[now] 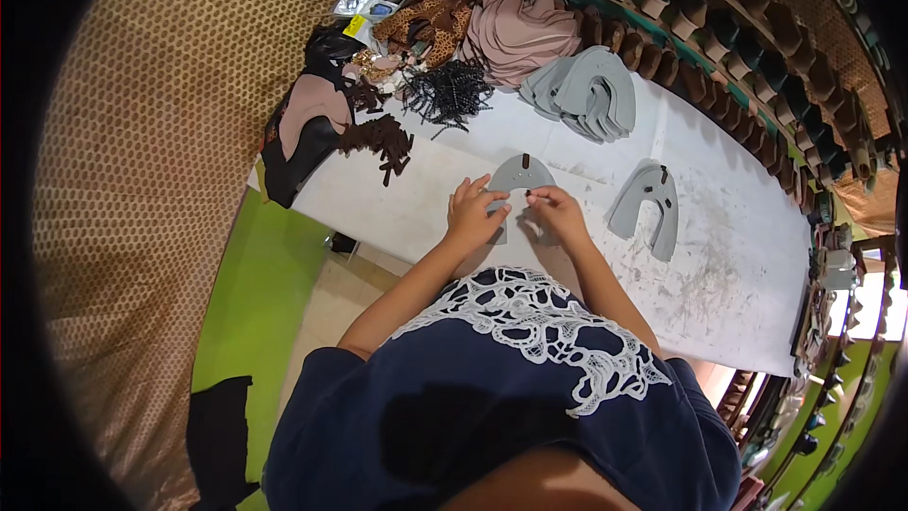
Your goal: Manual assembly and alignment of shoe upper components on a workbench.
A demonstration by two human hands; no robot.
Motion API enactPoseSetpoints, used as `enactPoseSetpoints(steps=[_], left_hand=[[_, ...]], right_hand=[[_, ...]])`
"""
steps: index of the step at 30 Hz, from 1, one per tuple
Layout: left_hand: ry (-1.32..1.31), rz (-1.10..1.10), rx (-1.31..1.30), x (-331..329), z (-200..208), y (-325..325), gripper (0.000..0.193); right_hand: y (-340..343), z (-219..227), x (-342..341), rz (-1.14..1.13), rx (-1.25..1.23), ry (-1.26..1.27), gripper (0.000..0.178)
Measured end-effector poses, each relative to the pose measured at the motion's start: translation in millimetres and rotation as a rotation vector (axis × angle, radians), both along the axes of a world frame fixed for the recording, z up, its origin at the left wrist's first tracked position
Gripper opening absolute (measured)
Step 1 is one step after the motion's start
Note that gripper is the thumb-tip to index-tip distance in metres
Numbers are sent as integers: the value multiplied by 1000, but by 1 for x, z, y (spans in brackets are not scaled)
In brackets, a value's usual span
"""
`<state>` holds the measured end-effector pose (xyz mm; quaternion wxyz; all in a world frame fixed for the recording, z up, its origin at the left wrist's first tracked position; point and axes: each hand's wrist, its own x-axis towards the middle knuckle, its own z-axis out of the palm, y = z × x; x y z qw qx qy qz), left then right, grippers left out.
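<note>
A grey U-shaped shoe upper piece [506, 172] lies flat on the white table in front of me, with its curved end away from me. A short dark strip [526, 161] sits at the top of its curve, and tiny holes show just below. My left hand [472, 215] rests on the left side of the piece, its fingers apart. Close by on the right, my right hand [562, 217] pinches a small dark strip [529, 194] at the inner edge of the curve. The tips of both hands are near each other.
To the right lies a stack of grey U-shaped pieces [624, 213] with dark strips on top. Farther back are more grey pieces [598, 85], pink pieces [518, 24], black strips [445, 95] and brown strips [383, 140]. Shoe racks [700, 28] line the table's far side.
</note>
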<state>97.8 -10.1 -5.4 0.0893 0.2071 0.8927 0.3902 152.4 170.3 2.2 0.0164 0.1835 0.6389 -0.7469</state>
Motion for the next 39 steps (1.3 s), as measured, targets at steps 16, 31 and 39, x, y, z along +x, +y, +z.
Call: enactPoseSetpoints(steps=[16, 31, 39], left_hand=[[214, 65, -373, -41, -12, 48, 57], [106, -50, -376, -73, -6, 50, 41], [48, -108, -313, -74, -17, 51, 35]], right_hand=[[27, -14, -34, 40, 1284, 122, 13], [36, -24, -25, 38, 1228, 310, 12], [40, -28, -23, 61, 1274, 418, 12]])
